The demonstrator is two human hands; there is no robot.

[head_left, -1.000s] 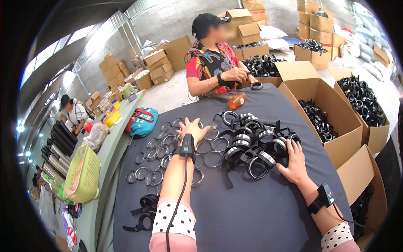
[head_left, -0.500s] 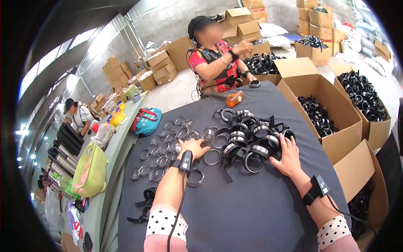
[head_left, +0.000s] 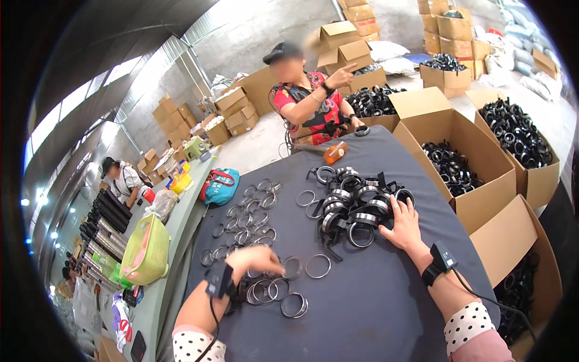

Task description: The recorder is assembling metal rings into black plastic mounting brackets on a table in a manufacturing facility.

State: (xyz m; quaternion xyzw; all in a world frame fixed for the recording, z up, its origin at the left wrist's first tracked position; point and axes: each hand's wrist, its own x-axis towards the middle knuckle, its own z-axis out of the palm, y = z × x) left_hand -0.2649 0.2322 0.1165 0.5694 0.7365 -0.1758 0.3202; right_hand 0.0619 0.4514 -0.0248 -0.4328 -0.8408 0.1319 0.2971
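Note:
My left hand [head_left: 256, 260] is low over the clear, thin-walled rings [head_left: 242, 221] scattered on the dark cloth; its fingers are blurred and partly hidden. Close to those fingertips lie several more clear rings [head_left: 294, 305]. To the right is a heaped pile of black rings [head_left: 362, 231] with shiny silver bands, some with black straps sticking out. My right hand [head_left: 403, 224] rests against the right side of this pile, its fingers spread and nothing gripped.
Beyond the table [head_left: 362, 301], another person [head_left: 313, 108] holds a black ring by the far edge, near an orange bottle [head_left: 335, 152]. Open cartons [head_left: 482, 211] of black rings stand at right. A blue bag [head_left: 221, 187] and green basket [head_left: 146, 250] are on the left.
My left hand has moved toward me and left, and several clear rings have shifted nearer with it. My right hand stays at the black pile. The other person's raised hand now points.

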